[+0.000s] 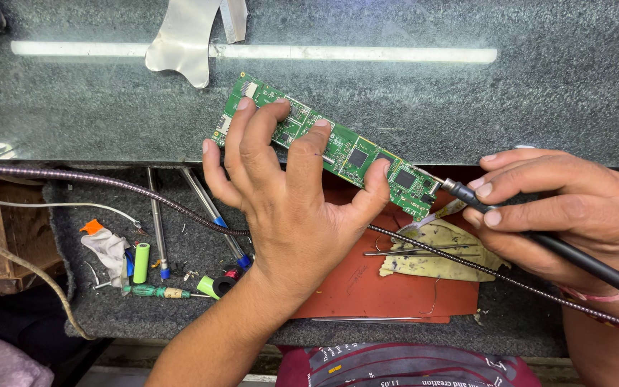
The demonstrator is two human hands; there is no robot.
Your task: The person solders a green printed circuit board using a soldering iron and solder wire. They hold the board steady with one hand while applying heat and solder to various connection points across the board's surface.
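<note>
My left hand (288, 193) grips a long green circuit board (349, 154), fingers over its top face and thumb at its lower right edge, holding it tilted above the bench edge. My right hand (574, 208) holds a black soldering iron (582, 261) like a pen. Its metal tip (438, 180) touches the right end of the board. The iron's black handle runs off to the lower right.
An orange mat (388, 287) lies under the board with a stained yellow sponge (438, 251) and tweezers on it. A braided cable (109, 183) crosses from the left. Screwdrivers (157, 222), a green cylinder (141, 262) and small bits lie on grey felt at left. A dark stone shelf (467, 100) sits behind.
</note>
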